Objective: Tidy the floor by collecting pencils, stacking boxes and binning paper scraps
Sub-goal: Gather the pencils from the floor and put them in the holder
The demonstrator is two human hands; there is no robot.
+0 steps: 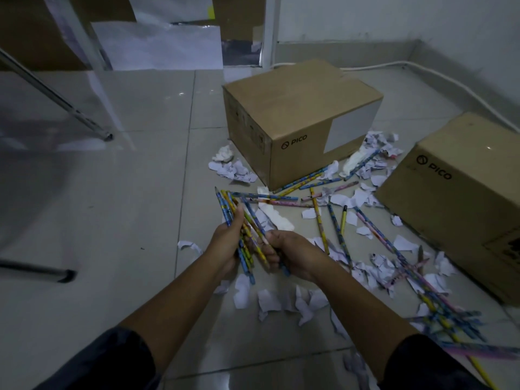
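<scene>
On the tiled floor, two closed cardboard boxes: one ahead by the wall, another at right, well apart. Between and around them, torn paper scraps and loose patterned pencils, scattered and crossing. At centre, above the floor, a gathered bunch of pencils, gripped by left hand and right hand, fingers curled round the bunch.
</scene>
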